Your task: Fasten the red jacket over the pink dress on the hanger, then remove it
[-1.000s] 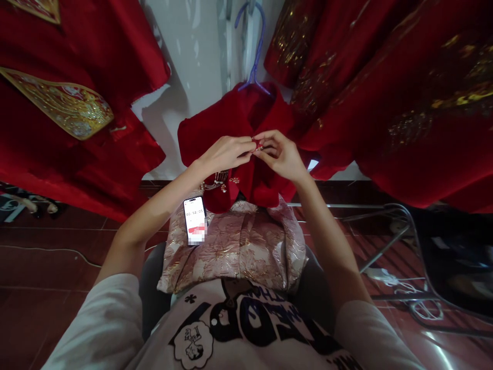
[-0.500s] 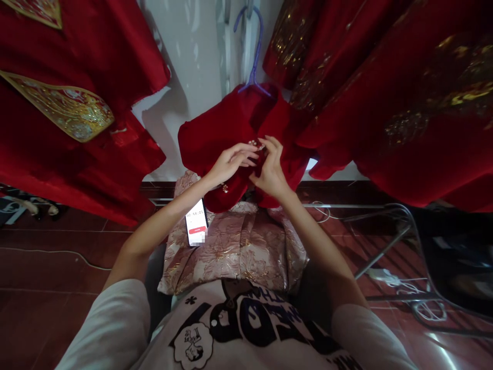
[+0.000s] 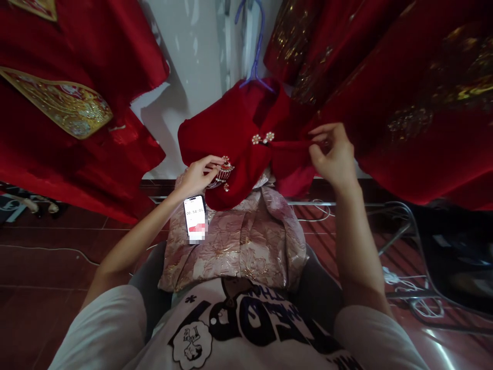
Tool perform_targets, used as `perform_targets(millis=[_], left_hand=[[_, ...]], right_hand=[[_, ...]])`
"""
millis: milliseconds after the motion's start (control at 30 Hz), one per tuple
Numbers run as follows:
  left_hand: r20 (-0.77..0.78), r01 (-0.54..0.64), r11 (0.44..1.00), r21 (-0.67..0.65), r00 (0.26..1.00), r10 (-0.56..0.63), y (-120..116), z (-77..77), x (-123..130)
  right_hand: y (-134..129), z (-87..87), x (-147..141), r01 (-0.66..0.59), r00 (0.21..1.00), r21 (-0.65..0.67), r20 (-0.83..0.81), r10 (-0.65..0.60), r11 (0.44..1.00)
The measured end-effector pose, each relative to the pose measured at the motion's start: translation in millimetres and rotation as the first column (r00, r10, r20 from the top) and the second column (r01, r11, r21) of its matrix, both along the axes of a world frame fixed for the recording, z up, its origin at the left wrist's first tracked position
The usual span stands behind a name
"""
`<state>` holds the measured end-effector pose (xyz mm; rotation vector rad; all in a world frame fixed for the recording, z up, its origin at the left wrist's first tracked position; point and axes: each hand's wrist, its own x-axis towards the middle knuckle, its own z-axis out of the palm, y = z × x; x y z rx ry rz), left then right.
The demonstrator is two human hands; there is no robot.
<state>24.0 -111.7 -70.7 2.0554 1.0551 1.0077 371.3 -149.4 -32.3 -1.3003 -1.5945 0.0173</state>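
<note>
A short red garment (image 3: pixel 219 123) hangs from a purple hanger (image 3: pixel 256 56) in front of me. Two flower-shaped clasps (image 3: pixel 263 138) sit at its front, joined at the middle. My left hand (image 3: pixel 202 173) is at the garment's lower left, fingers closed at a beaded ornament (image 3: pixel 224 172) with hanging strands. Off to the right, my right hand (image 3: pixel 333 154) pinches the edge of the garment's right side and holds it stretched outward. Below, pink brocade fabric (image 3: pixel 246 241) lies over my lap, with a lit phone (image 3: pixel 195 218) on its left part.
Red garments with gold embroidery hang at the left (image 3: pixel 127 103) and right (image 3: pixel 370 128). A black chair with a metal frame (image 3: pixel 418 231) stands at the right, near white cables (image 3: pixel 427 307) on the red tiled floor (image 3: pixel 50 277).
Both hands have left the flower clasps. My left hand moved down and left to the beaded ornament; my right hand moved right and took hold of the garment's edge, spreading it.
</note>
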Motion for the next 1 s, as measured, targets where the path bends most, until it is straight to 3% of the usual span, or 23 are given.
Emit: perform_targets(millis=[133,267,400,467,533,667,833,1000], left_hand=[[-0.031,0.056,0.998,0.012,0.998,-0.055,-7.6,-1.2,10.7],[-0.033,-0.01,1.0,0.015,0.999,0.011,-3.6,-8.5,20.9],[0.001,-0.048,0.999,0.001,0.999,0.048,-0.3,-13.9,24.6],[0.035,-0.06,0.998,-0.021,0.998,0.061,-1.9,-14.2,25.4],[0.072,-0.076,0.996,-0.046,0.994,0.079,-5.1,-13.8,26.4],[0.117,-0.1,0.993,-0.061,0.987,0.107,-11.2,-12.8,29.3],[0.182,-0.127,0.988,-0.085,0.973,0.141,-11.2,-12.5,30.3],[0.215,-0.119,0.989,-0.087,0.967,0.136,-9.2,-14.3,29.2]], right_hand=[[-19.9,33.3,-25.9,-0.123,0.991,0.063,-0.035,0.126,0.99],[-37.4,39.2,-58.2,-0.398,0.917,-0.085,-0.022,0.398,0.913],[-30.8,16.4,-87.0,-0.551,0.824,-0.278,-0.028,0.567,0.787],[-16.5,-0.5,-99.0,-0.561,0.811,-0.335,-0.04,0.584,0.757],[1.7,-17.5,-110.6,-0.531,0.838,-0.333,-0.071,0.541,0.779],[32.9,-45.5,-134.2,-0.409,0.903,-0.242,-0.248,0.352,0.88],[41.2,-62.8,-149.7,-0.562,0.773,-0.227,-0.485,0.409,0.795],[35.7,-64.2,-145.8,-0.585,0.765,-0.217,-0.469,0.442,0.781]])
